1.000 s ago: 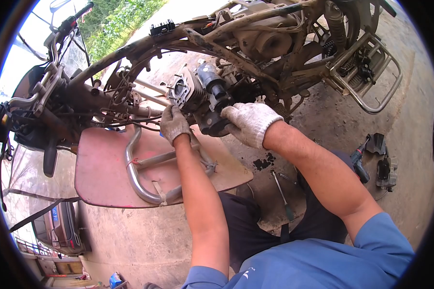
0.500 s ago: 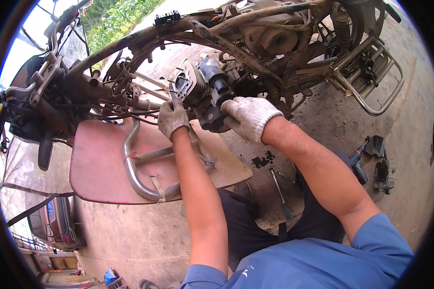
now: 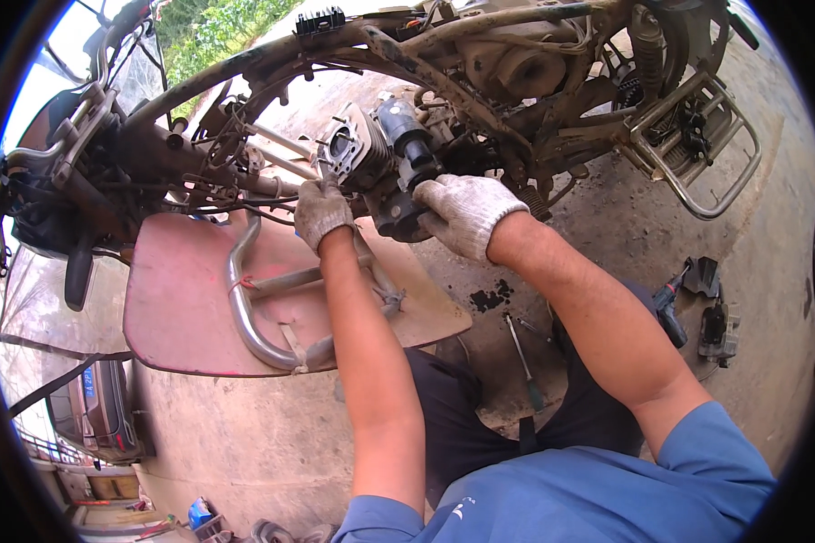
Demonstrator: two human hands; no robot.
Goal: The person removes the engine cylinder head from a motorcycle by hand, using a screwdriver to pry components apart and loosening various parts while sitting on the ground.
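Both my hands wear off-white knit work gloves and are at the engine of a stripped motorcycle. My left hand [image 3: 323,215] is closed at the lower corner of the finned cylinder [image 3: 360,149], whose round bore faces up and left. What its fingers pinch is too small to make out. My right hand [image 3: 471,214] is curled round the lower end of a black cylindrical part [image 3: 407,136] beside the cylinder; its fingertips are partly hidden. Below, between the two hands, sits a dark rounded engine cover [image 3: 397,215].
The dirty motorcycle frame [image 3: 244,86] arches over the engine. A pink leg shield [image 3: 181,299] with a chrome crash bar [image 3: 242,299] lies left. Right are a metal rack [image 3: 697,145] and a cordless drill [image 3: 670,312]. A screwdriver [image 3: 521,353] lies on the oil-stained ground.
The view has shifted slightly. My left hand has moved a little, its fingers still by the cylinder's corner. My right hand keeps its place on the black part.
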